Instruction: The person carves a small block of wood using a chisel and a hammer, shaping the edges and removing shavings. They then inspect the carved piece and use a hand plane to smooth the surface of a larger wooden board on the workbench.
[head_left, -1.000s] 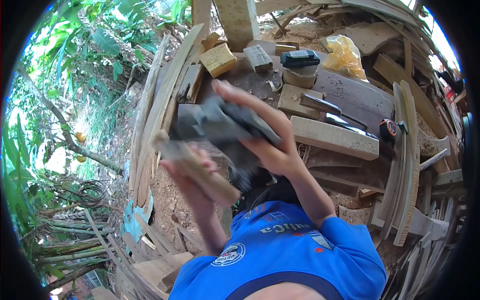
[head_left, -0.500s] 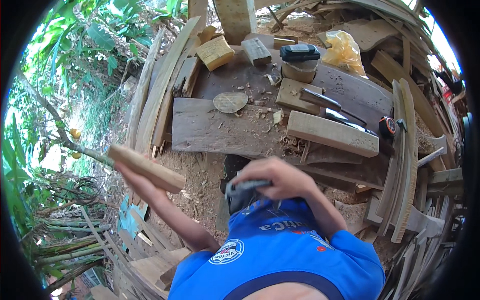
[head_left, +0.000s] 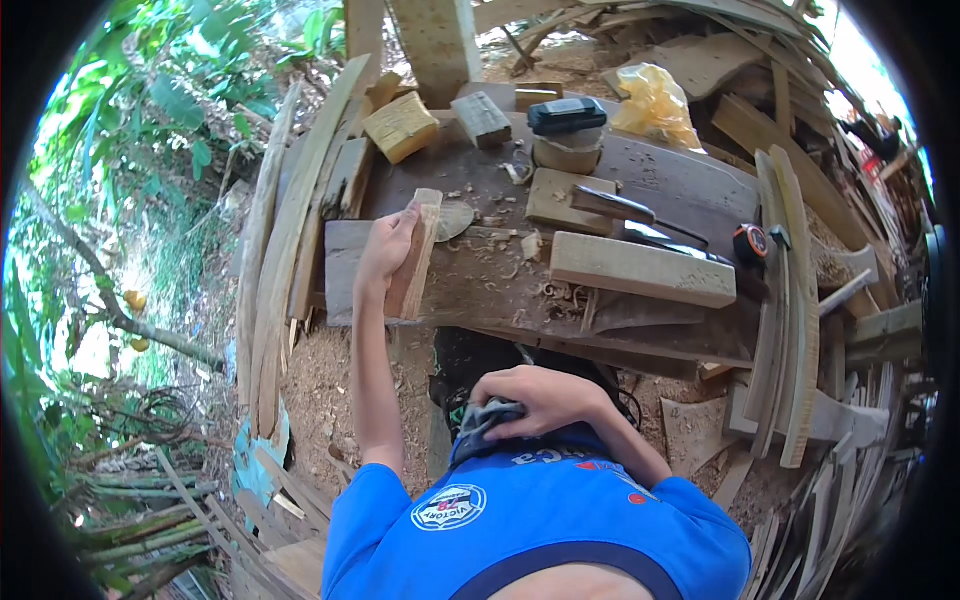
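My left hand [head_left: 388,248] is closed around a short wooden block [head_left: 418,265], held on end by its edge at the left part of the plank bench [head_left: 345,260]. Whether the block rests on the bench or hovers just above it, I cannot tell. Behind the block, a thin round wooden disc [head_left: 457,221] is partly covered. Close to my waist, my right hand [head_left: 540,395] grips a bunched dark grey cloth [head_left: 490,417] at the front of the blue shirt. Its fingertips are partly buried in the folds.
A long squared block [head_left: 640,268], chisels [head_left: 612,203] and a tape measure [head_left: 750,245] occupy the bench's right side. Farther back are a yellowish block [head_left: 400,127], a dark device [head_left: 567,116] on a round container, and a yellow plastic bag [head_left: 655,105]. Upright boards [head_left: 795,310] flank the right.
My left hand has swung the wooden block from out at the left inward over the bench, turning it lengthwise away from me. The right hand stays on the cloth at my waist.
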